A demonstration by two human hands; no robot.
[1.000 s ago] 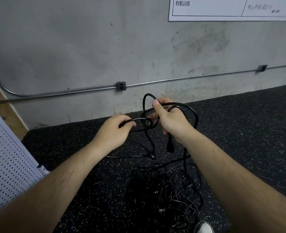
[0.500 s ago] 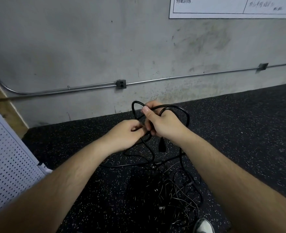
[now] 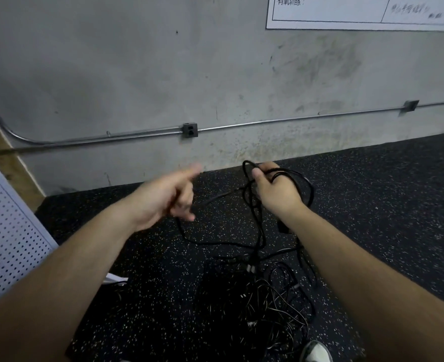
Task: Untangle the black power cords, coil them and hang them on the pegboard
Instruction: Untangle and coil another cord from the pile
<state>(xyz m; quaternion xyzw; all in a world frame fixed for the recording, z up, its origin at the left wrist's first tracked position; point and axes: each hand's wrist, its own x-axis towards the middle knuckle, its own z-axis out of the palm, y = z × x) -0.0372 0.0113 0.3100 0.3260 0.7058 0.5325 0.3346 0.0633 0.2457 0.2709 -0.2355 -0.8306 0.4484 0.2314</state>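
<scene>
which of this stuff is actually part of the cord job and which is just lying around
Part of the job:
- cord loops gripped by the right hand
- tangled cord pile
- pegboard

Just there:
- wall outlet
- conduit
- wall sign
- shoe

Black cords (image 3: 262, 304) tangled on floor, pegboard (image 3: 4, 231) left

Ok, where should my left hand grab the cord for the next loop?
Probably the slack stretch of cord running left from your right hand, coming in from the left and closing over it from above. There it is one strand in the air, clear of the tangled pile on the floor.
</scene>
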